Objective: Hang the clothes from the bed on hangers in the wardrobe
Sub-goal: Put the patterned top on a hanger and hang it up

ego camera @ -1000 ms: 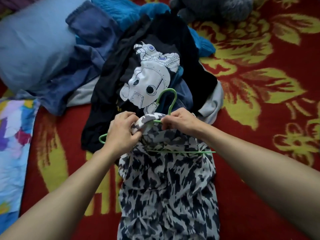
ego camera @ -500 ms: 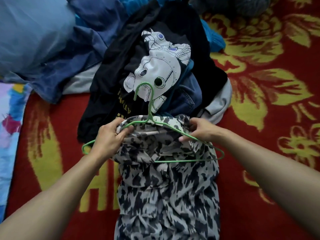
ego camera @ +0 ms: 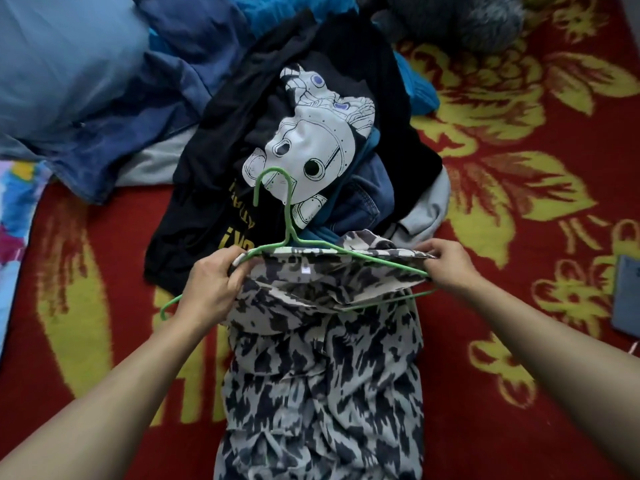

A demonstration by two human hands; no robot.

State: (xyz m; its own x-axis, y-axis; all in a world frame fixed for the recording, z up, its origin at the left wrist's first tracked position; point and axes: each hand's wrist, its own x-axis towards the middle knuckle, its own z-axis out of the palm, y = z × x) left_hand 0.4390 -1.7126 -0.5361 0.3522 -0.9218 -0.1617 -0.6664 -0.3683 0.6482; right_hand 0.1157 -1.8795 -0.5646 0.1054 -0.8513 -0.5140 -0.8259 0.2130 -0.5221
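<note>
The left hand [ego camera: 211, 285] gripped the top edge of the patterned garment [ego camera: 322, 375] over the left shoulder of the green hanger [ego camera: 287, 223], while the right hand [ego camera: 446, 265] pinched that edge at the hanger's right end. The hook lay over a black printed T-shirt [ego camera: 221, 133] on the red flowered bed cover [ego camera: 519, 237].

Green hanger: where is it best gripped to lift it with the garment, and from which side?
Probably the bare neck below the hook of the green hanger, pinched from above. It juts clear of the patterned garment; the left hand and right hand hold the collar over its shoulders.
</note>
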